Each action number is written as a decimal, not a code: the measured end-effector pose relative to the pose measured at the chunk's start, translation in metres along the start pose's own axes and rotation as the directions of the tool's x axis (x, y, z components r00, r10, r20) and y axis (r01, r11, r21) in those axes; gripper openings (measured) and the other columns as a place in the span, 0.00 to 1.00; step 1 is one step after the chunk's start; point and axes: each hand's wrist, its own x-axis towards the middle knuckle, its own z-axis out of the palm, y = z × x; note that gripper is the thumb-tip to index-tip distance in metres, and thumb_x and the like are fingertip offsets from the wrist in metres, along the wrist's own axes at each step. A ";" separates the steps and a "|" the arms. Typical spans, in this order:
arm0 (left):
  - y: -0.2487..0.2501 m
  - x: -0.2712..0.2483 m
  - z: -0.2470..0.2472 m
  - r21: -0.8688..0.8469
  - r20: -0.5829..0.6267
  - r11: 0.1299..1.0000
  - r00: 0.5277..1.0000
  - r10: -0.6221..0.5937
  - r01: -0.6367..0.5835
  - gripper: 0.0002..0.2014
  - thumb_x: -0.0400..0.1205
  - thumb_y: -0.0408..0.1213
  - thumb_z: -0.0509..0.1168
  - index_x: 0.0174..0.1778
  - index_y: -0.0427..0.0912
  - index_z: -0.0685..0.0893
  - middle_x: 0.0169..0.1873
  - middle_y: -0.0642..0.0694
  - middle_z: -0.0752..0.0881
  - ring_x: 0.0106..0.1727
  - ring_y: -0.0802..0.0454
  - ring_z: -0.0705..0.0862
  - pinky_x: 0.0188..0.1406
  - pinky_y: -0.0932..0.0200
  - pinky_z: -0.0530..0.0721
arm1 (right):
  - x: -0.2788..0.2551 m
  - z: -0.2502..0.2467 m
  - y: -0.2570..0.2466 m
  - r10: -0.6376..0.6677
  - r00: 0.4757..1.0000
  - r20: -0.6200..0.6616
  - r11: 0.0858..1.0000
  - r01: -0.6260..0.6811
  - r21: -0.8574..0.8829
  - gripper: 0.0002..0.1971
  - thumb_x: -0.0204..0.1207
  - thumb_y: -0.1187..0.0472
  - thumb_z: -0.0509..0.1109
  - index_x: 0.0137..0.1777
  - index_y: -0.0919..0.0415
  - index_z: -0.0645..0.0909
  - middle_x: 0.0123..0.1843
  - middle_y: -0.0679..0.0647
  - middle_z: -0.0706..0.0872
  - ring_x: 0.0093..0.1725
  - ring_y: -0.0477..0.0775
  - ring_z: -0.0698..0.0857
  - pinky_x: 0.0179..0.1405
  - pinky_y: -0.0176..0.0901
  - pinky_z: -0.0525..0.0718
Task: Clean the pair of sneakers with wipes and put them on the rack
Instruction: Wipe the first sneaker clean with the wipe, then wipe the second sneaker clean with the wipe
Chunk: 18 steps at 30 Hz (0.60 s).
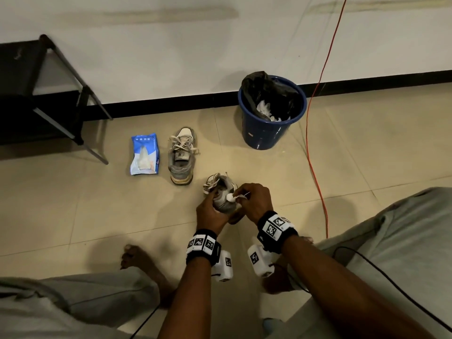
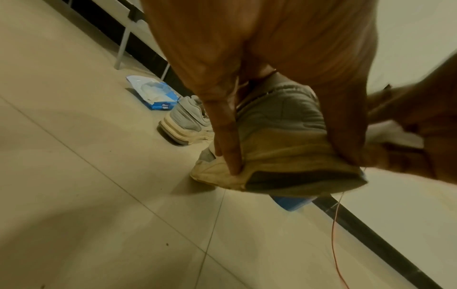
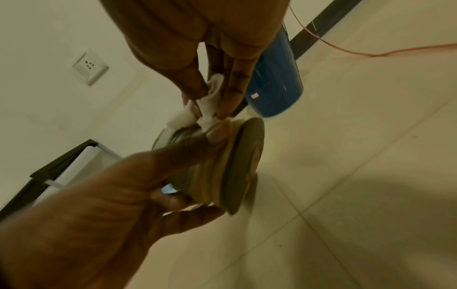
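My left hand (image 1: 212,211) grips a grey sneaker (image 1: 223,192) by its heel, held above the floor with the toe pointing away; in the left wrist view its fingers (image 2: 227,136) wrap the grey sneaker's (image 2: 281,136) heel. My right hand (image 1: 253,200) pinches a crumpled white wipe (image 1: 231,197) against the shoe's side; in the right wrist view the wipe (image 3: 205,109) sits between thumb and fingers at the sneaker's sole (image 3: 245,162) edge. The second sneaker (image 1: 182,157) stands on the floor, beside the blue wipes pack (image 1: 144,154).
A black shoe rack (image 1: 36,94) stands at the far left against the wall. A blue bin (image 1: 271,113) with a black liner and used wipes is at the back right. An orange cable (image 1: 315,155) runs along the floor at right. My legs and bare foot (image 1: 137,259) are near.
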 end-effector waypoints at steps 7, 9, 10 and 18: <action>-0.001 0.004 -0.004 -0.035 0.045 0.999 0.998 0.040 -0.039 0.30 0.65 0.41 0.84 0.65 0.51 0.86 0.51 0.58 0.89 0.55 0.61 0.87 0.50 0.79 0.79 | 0.012 0.008 -0.013 -0.066 0.998 -0.012 0.996 0.067 0.052 0.06 0.66 0.64 0.77 0.40 0.51 0.89 0.41 0.50 0.91 0.43 0.50 0.87 0.46 0.39 0.83; -0.003 0.006 -0.004 -0.047 0.032 0.998 0.998 0.049 -0.048 0.32 0.65 0.38 0.84 0.66 0.51 0.85 0.53 0.58 0.89 0.57 0.64 0.86 0.52 0.79 0.78 | 0.012 0.011 -0.006 -0.043 0.997 -0.062 0.999 0.045 0.025 0.07 0.65 0.65 0.76 0.40 0.52 0.88 0.41 0.52 0.91 0.43 0.52 0.87 0.43 0.37 0.79; -0.002 0.009 -0.006 -0.051 0.021 0.997 0.998 0.060 -0.059 0.33 0.64 0.38 0.85 0.67 0.50 0.85 0.55 0.59 0.88 0.57 0.65 0.85 0.53 0.78 0.78 | 0.016 0.007 0.000 0.009 0.996 -0.087 1.000 -0.007 0.018 0.06 0.65 0.65 0.76 0.40 0.53 0.88 0.41 0.53 0.91 0.43 0.54 0.87 0.41 0.36 0.77; 0.005 0.049 0.000 -0.040 0.092 0.973 0.969 0.230 -0.227 0.33 0.62 0.39 0.86 0.64 0.44 0.84 0.58 0.56 0.86 0.56 0.69 0.84 0.55 0.71 0.82 | 0.022 0.022 0.023 0.159 0.980 -0.122 0.987 -0.161 -0.005 0.02 0.69 0.63 0.74 0.40 0.58 0.84 0.41 0.56 0.88 0.43 0.58 0.85 0.40 0.40 0.76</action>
